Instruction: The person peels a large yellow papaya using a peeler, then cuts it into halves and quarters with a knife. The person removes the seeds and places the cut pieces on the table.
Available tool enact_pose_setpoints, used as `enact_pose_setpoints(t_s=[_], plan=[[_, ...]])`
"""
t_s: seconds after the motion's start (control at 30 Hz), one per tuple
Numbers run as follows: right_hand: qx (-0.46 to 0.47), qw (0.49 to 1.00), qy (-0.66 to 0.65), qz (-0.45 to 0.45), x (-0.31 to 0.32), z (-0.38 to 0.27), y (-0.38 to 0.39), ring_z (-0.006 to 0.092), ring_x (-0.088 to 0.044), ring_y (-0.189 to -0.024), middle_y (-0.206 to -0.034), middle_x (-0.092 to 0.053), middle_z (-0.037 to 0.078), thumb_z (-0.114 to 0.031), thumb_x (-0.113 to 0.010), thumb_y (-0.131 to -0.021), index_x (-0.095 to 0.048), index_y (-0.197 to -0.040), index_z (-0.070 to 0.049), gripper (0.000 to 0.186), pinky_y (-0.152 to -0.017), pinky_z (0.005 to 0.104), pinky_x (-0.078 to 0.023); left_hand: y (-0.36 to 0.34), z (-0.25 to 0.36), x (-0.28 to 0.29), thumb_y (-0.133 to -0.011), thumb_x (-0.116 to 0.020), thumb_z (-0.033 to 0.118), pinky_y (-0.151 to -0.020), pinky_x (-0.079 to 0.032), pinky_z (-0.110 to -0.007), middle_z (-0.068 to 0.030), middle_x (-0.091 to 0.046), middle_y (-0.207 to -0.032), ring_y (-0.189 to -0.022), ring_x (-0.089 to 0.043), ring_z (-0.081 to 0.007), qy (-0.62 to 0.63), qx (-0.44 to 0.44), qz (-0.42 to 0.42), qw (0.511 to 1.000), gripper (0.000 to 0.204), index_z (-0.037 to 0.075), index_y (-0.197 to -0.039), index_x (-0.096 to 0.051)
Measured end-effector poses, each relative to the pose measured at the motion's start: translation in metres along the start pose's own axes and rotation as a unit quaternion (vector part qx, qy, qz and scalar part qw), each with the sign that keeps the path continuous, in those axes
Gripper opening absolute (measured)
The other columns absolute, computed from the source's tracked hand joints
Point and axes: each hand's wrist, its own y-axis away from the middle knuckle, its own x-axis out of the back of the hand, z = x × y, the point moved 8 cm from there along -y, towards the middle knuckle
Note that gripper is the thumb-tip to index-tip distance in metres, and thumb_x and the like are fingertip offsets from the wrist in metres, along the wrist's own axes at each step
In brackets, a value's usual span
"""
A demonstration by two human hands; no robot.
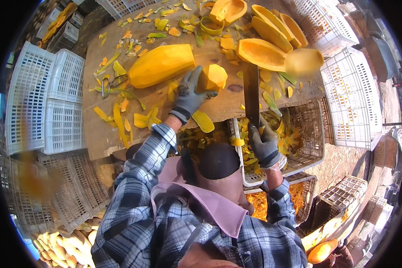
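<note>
My left hand [187,96], in a grey glove, grips a cut chunk of peeled squash [215,77] on the wooden table, fingers behind it and thumb at its near side. A long peeled yellow-orange squash [161,66] lies just left of the chunk, its cut end toward my left hand. My right hand [264,142], also gloved, is closed around the handle of a broad knife [251,96]. The blade points away from me, over the table's near edge, right of the chunk. Beyond the blade lie hollowed squash halves [261,53]. A metal peeler [114,83] rests at the left among peels.
Peel strips [119,120] litter the wooden table [230,105]. Under my right hand is a crate [310,138] of peelings, with another crate [306,201] of orange scraps below. White crates [64,80] stand left, more crates [348,94] right. Pale squashes [62,250] are piled lower left.
</note>
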Motion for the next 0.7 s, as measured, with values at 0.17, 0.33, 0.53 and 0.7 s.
enact_pose_setpoints(t_s=[0.17, 0.33, 0.53, 0.7], plan=[[-0.083, 0.994, 0.037, -0.066, -0.003, -0.074, -0.032, 0.0043, -0.054, -0.055, -0.069, -0.060, -0.002, -0.014, -0.063, -0.099, -0.063, -0.129, -0.002, 0.033, -0.050, 0.0234, -0.044, 0.037, -0.029, 0.008, -0.083, -0.081, 0.031, -0.102, -0.048, -0.041, -0.0165, -0.058, -0.132, -0.120, -0.058, -0.0317, 0.039, 0.070, 0.062, 0.995, 0.070, 0.010, -0.143, -0.050], [0.166, 0.978, -0.126, 0.024, 0.005, -0.205, -0.033, 0.0062, -0.052, -0.057, -0.070, -0.056, 0.000, -0.015, -0.051, -0.105, -0.057, -0.120, 0.001, 0.022, -0.052, 0.0214, -0.043, 0.091, -0.047, 0.035, -0.086, -0.080, 0.019, -0.090, -0.053, -0.034, -0.0084, -0.066, -0.114, -0.098, -0.065, -0.0189, 0.103, 0.182, 0.141, 0.968, 0.050, 0.008, -0.130, -0.060], [-0.023, 0.908, 0.387, -0.160, -0.095, 0.000, -0.086, 0.0452, -0.069, -0.092, -0.101, -0.070, 0.029, -0.046, -0.045, -0.103, -0.060, -0.120, -0.002, 0.050, -0.082, 0.0501, -0.054, 0.101, -0.059, 0.013, -0.088, -0.074, 0.014, -0.085, -0.053, -0.038, -0.0107, -0.066, -0.106, -0.094, -0.066, -0.0286, 0.190, 0.122, 0.204, 0.953, 0.035, 0.009, -0.120, -0.062], [-0.087, 0.898, 0.414, -0.116, -0.107, -0.001, -0.083, 0.0482, -0.065, -0.101, -0.105, -0.067, 0.033, -0.033, -0.051, -0.099, -0.062, -0.118, 0.000, 0.039, -0.087, 0.0513, -0.052, 0.097, -0.049, 0.016, -0.088, -0.069, 0.007, -0.084, -0.053, -0.039, -0.0121, -0.066, -0.107, -0.095, -0.066, -0.0292, 0.198, 0.112, 0.202, 0.953, 0.030, 0.009, -0.117, -0.063]])
